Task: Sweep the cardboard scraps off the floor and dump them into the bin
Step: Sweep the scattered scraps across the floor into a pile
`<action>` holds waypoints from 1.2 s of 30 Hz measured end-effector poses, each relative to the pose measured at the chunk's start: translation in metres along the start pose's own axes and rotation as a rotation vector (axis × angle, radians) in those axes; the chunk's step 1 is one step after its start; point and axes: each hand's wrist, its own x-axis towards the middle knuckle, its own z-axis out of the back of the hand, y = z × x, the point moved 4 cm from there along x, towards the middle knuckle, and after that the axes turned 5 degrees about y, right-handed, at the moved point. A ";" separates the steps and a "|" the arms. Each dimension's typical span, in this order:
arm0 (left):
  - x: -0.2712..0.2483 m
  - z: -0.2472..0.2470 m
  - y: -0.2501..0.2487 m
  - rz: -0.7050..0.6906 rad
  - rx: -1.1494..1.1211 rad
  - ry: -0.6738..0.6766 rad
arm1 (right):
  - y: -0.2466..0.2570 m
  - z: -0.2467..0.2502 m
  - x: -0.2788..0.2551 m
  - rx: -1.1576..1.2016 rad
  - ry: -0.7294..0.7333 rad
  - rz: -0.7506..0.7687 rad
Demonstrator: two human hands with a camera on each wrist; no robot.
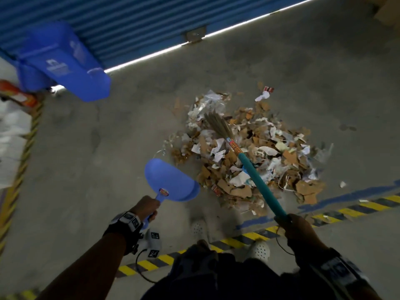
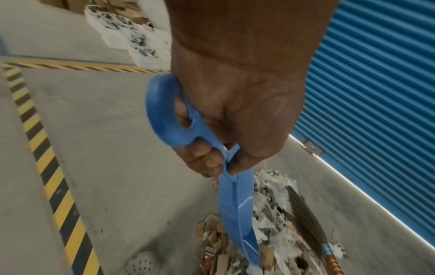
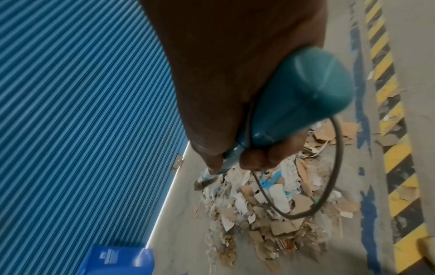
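I see a blue dustpan, a blue bin with white print, and a blue ribbed shutter at upper left. The broom has a teal handle and red-patterned binding. The scraps are brown and white. Floor tape is striped yellow-black.

One blue wheeled bin stands by the one blue roller shutter. One blue dustpan, one grass broom with a teal handle. One heap of cardboard and paper scraps, its pieces too many to count. Two hands: left hand, right hand. Two white perforated clogs
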 end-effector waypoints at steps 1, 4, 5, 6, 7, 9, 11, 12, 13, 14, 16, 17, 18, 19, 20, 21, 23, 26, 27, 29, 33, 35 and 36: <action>-0.001 0.008 0.002 -0.006 0.010 -0.003 | 0.009 -0.004 0.003 0.018 0.008 -0.006; 0.004 0.035 0.006 -0.010 0.011 -0.023 | 0.041 -0.022 0.012 0.043 0.021 -0.007; 0.009 0.044 0.007 -0.008 0.013 -0.024 | 0.055 -0.029 0.015 0.038 0.014 0.008; 0.014 0.054 0.007 -0.005 0.016 -0.019 | 0.070 -0.037 0.017 0.032 0.005 0.027; 0.019 0.064 0.006 -0.009 0.013 -0.015 | 0.085 -0.046 0.019 0.029 0.000 0.042; 0.033 0.089 0.004 -0.030 -0.015 -0.009 | 0.118 -0.067 0.026 0.024 -0.017 0.067; 0.048 0.118 0.001 -0.047 -0.030 -0.004 | 0.153 -0.090 0.032 0.005 -0.050 0.079; 0.054 0.133 -0.002 -0.058 -0.038 0.003 | 0.170 -0.102 0.034 0.008 -0.067 0.080; 0.063 0.149 -0.006 -0.081 -0.055 0.009 | 0.187 -0.115 0.039 0.019 -0.085 0.078; 0.072 0.165 -0.009 -0.109 -0.070 0.015 | 0.203 -0.126 0.045 0.034 -0.096 0.073; 0.089 0.196 -0.015 -0.149 -0.080 0.023 | 0.232 -0.147 0.055 0.076 -0.105 0.075; 0.096 0.213 -0.017 -0.163 -0.073 0.022 | 0.245 -0.156 0.059 0.089 -0.110 0.079; 0.102 0.227 -0.018 -0.174 -0.067 0.026 | 0.257 -0.164 0.060 0.093 -0.120 0.083; 0.109 0.241 -0.019 -0.183 -0.065 0.028 | 0.269 -0.173 0.061 0.090 -0.132 0.086; 0.117 0.255 -0.021 -0.190 -0.066 0.030 | 0.281 -0.180 0.063 0.078 -0.135 0.088; 0.127 0.269 -0.023 -0.193 -0.060 0.036 | 0.293 -0.187 0.066 0.066 -0.132 0.083; 0.148 0.295 -0.029 -0.198 -0.039 0.048 | 0.317 -0.196 0.073 0.053 -0.118 0.071; 0.182 0.331 -0.042 -0.195 -0.010 0.050 | 0.357 -0.204 0.095 0.033 -0.061 0.088; 0.196 0.343 -0.048 -0.186 0.006 0.048 | 0.372 -0.208 0.107 0.061 -0.049 0.097; 0.219 0.366 -0.062 -0.173 0.027 0.052 | 0.401 -0.212 0.133 0.102 -0.077 0.108; 0.276 0.419 -0.113 -0.181 0.104 0.054 | 0.472 -0.226 0.202 0.092 -0.089 0.092; 0.299 0.446 -0.143 -0.177 0.137 0.060 | 0.514 -0.231 0.225 0.119 -0.085 0.110; 0.310 0.459 -0.158 -0.170 0.138 0.061 | 0.534 -0.234 0.233 0.114 -0.096 0.126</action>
